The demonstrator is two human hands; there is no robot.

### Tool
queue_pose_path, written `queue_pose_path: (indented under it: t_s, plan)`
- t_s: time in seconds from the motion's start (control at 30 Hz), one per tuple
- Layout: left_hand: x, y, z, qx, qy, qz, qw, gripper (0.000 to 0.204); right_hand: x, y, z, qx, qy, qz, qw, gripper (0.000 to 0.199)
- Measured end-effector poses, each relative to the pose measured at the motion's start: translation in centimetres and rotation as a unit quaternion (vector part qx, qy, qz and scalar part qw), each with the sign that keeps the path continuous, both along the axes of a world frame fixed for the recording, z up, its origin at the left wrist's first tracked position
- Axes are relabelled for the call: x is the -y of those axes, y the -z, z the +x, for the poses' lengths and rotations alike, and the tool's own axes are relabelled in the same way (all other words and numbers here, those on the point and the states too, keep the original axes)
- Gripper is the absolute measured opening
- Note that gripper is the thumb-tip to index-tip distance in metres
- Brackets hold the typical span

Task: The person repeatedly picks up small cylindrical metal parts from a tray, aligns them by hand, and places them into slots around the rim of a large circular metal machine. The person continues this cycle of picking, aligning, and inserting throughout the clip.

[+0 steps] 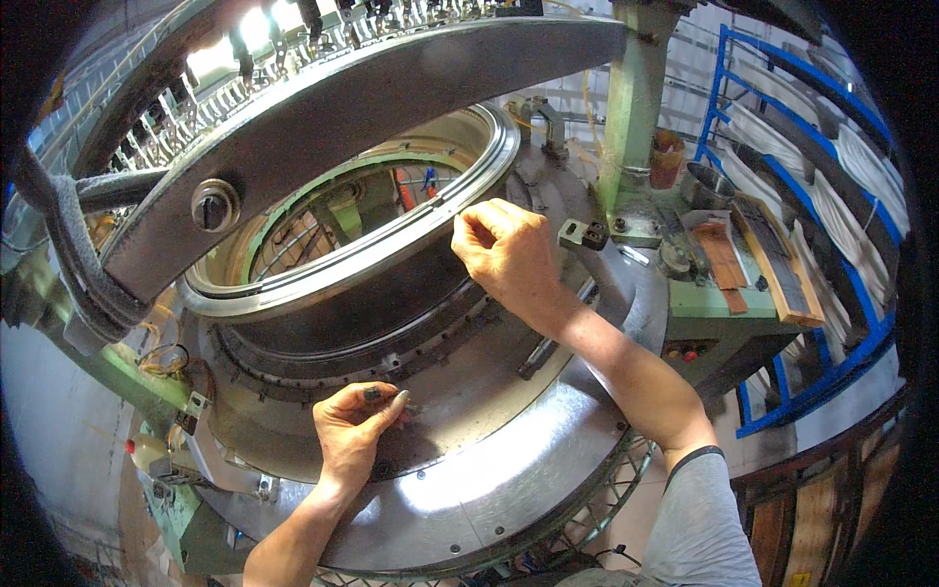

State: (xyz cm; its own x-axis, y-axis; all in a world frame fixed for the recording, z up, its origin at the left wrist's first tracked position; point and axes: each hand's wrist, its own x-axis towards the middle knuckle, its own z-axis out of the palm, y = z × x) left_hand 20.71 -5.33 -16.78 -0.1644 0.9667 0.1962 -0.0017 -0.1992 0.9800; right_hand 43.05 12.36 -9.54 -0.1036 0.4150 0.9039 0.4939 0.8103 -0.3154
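A large circular machine with a raised metal ring (pixel 240 305) fills the middle of the view. Over the flat inner plate in front of the ring, my left hand (pixel 347 430) is closed, with a small dark piece (pixel 373 393) between thumb and fingers; its kind is too small to tell. My right hand (pixel 511 259) makes a closed pinch by the right side of the ring's rim. Anything between those fingertips is hidden, and I cannot tell whether they touch the rim. Below both hands lies the broad shiny outer plate (pixel 548 430).
A heavy dark curved beam (pixel 391 93) arches above the ring, with rows of metal feeder parts behind it. At right, a green post (pixel 636 108) stands beside a metal cup (pixel 706 184) and a wooden-framed tray (pixel 778 259). Beyond is a blue rack (pixel 831 372) holding white material.
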Motion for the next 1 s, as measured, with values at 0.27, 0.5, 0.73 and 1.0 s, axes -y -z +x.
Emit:
queue_pose_path:
  t_s: [0.27, 0.5, 0.73, 1.0]
  plan:
    - [-0.1, 0.2, -0.2, 0.002, 0.012, -0.013, 1.0, 0.01, 0.0, 0.0, -0.1, 0.002, -0.004, 0.03, 1.0, 0.014]
    - [0.0, 0.0, 0.0, 0.003, 0.022, -0.022, 1.0, 0.009, 0.0, -0.2, -0.2, 0.034, 0.01, 0.028, 0.999, 0.012]
    - [0.1, -0.1, 0.0, 0.011, 0.025, -0.031, 0.999, 0.008, -0.9, -1.0, 0.5, 0.048, -0.036, -0.005, 0.998, 0.021]
    - [-0.2, 0.5, -0.7, 0.04, 0.014, -0.046, 0.998, 0.011, 0.3, -1.5, 0.3, 0.069, -0.023, -0.016, 0.997, 0.015]
